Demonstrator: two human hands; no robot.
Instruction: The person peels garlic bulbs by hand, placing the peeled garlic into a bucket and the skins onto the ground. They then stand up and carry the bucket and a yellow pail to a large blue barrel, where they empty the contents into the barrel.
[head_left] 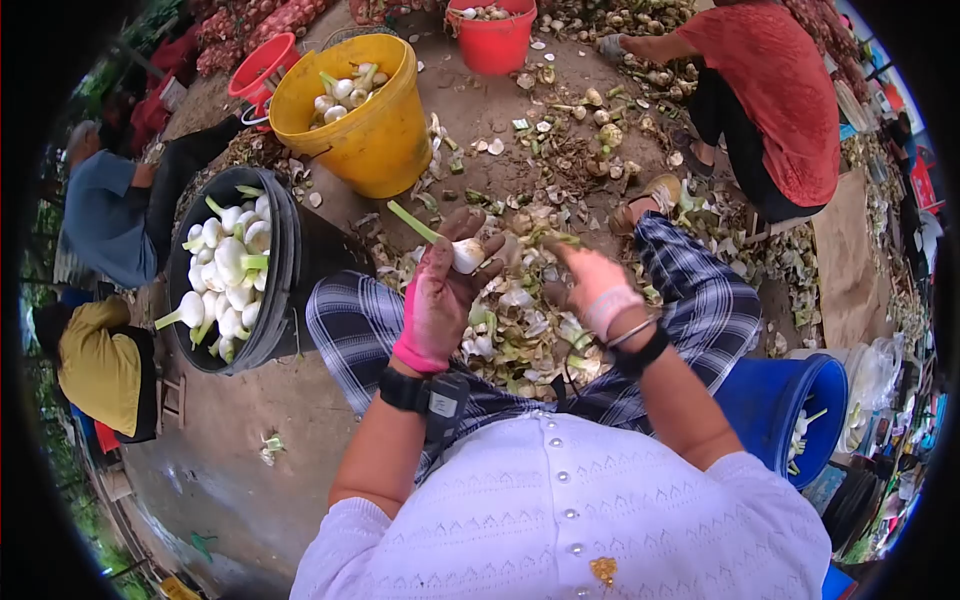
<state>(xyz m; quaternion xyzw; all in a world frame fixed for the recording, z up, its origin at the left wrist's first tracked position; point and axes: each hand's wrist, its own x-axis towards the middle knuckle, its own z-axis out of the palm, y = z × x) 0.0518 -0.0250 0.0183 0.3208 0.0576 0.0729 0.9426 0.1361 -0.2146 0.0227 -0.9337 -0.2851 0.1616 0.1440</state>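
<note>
Bare, earthen ground [225,480] spreads all around, smooth and greyish on the near side of the yellow bucket [385,165] and littered with dry, curling scraps to its right. Well to the right of that bucket, a person in a red top [770,100] sits bent over; to its left, past a dark bucket, sits another in a blue shirt [110,215]. Plaid trousers [690,290], woven in dark and pale checks, cover the wearer's spread legs on its near side.

Just nearer and left of the yellow bucket, the black bucket [335,265], round and scuffed, brims with glossy white garlic [230,260]. Far off to the right and nearer the wearer lies the blue bucket [760,395], of smooth plastic, its mouth turned outward.

Both hands are apart, just on the near side of the yellow bucket. Left hand [445,285], soil-dark above a pink wristband, is curled around one garlic bulb [467,256]; its long axis slants, stiff green stalk toward the yellow bucket, rounded white end toward the right hand [592,285]. That hand is farther from the bulb and blurred, so its grip cannot be told. Below both, thin, papery peelings [520,345] form a loose heap.
</note>
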